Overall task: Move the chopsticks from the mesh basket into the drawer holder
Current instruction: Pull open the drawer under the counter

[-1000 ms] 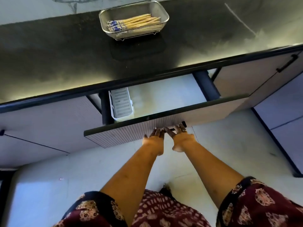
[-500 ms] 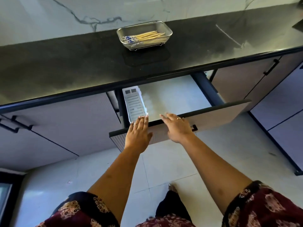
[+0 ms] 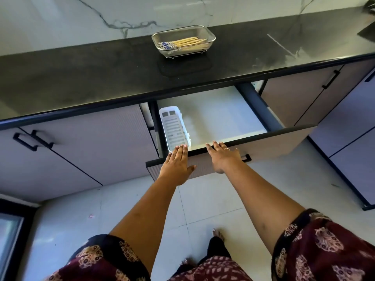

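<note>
A metal mesh basket point(image 3: 210, 38) stands on the black countertop and holds several wooden chopsticks point(image 3: 183, 42) with blue-patterned ends. Below it the drawer point(image 3: 269, 138) is pulled out. A white slotted plastic holder point(image 3: 174, 129) lies along its left side, with nothing in it. My left hand point(image 3: 176, 162) hovers flat, fingers together, over the drawer's front edge at the holder's near end. My right hand point(image 3: 222, 155), wearing a ring, is spread flat over the front edge beside it. Neither hand holds anything.
The black countertop point(image 3: 81, 78) runs under a marble wall. Closed cabinet doors with black handles point(image 3: 32, 140) flank the drawer on both sides. The drawer's black handle point(image 3: 247, 158) shows just right of my right hand. Pale floor tiles lie below.
Both hands let go of the drawer handle and rose over the front edge, palms down. The drawer stands further out than a second ago, and the view has tilted up.
</note>
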### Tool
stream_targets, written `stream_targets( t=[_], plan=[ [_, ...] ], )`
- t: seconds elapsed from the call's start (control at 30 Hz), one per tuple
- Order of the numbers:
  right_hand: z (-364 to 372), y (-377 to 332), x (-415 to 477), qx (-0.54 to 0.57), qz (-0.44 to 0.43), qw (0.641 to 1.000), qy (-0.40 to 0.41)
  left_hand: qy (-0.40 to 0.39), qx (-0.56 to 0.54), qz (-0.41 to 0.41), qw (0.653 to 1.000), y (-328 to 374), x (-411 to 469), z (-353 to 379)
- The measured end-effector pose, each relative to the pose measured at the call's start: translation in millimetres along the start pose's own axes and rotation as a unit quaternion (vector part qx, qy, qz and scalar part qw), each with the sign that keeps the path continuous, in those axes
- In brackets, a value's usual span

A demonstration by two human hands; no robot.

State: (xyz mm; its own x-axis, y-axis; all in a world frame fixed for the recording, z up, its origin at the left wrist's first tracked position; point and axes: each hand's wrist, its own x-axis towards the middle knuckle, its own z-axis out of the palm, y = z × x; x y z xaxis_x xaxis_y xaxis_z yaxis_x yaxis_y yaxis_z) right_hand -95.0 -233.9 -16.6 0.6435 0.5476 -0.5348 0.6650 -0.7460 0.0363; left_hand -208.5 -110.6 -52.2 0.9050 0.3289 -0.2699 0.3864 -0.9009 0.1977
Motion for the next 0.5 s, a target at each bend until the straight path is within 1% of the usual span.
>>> stream_targets(
  t=[0.27,0.5],
  plan=[
    [10,2,-28,-0.037,0.009,0.999,-0.027,-0.016,-0.002,-0.002,1.000,13,-25,11],
    [15,9,-50,-0.094,0.005,0.992,-0.088,-0.026,-0.023,-0.018,0.999,30,-52,19]
  ],
)
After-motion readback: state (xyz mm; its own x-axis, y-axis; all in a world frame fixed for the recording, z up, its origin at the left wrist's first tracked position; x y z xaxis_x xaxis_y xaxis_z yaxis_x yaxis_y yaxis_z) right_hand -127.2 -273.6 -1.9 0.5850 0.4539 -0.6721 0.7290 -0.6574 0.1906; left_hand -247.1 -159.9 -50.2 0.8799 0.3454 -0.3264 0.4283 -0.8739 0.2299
